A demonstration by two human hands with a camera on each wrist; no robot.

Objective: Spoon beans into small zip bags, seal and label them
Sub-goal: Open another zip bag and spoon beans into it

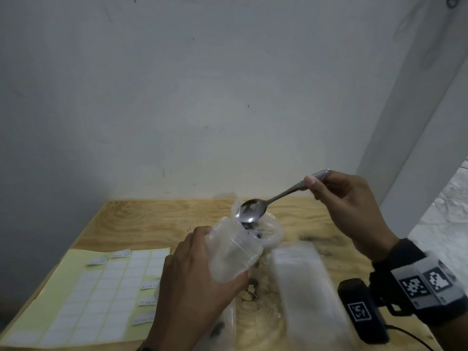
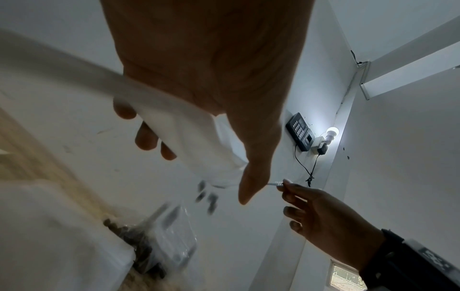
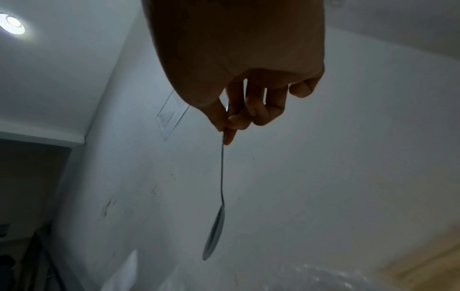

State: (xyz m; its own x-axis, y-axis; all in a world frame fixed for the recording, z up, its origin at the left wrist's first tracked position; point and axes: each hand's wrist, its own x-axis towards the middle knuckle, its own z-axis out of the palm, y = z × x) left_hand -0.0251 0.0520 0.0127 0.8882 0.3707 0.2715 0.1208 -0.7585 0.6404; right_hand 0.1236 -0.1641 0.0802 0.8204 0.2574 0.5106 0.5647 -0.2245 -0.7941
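Observation:
My left hand (image 1: 200,272) grips a small clear zip bag (image 1: 233,249), lifted above the wooden table (image 1: 152,219) with its mouth tilted up and to the right. My right hand (image 1: 339,196) pinches the handle of a metal spoon (image 1: 253,211); the bowl, empty, hangs just over the bag's mouth. Behind it lies a larger clear bag of dark beans (image 1: 268,231). In the left wrist view the small bag (image 2: 189,137) is blurred and several dark beans (image 2: 209,196) show at its lower end. The right wrist view shows the spoon (image 3: 219,216) edge-on below my fingers (image 3: 234,122).
A yellow sheet of white labels (image 1: 96,292) lies at the left of the table, a few written labels peeled up. A stack of empty clear bags (image 1: 304,282) lies right of centre. Loose beans and husks (image 1: 253,290) dot the wood. A white wall stands close behind.

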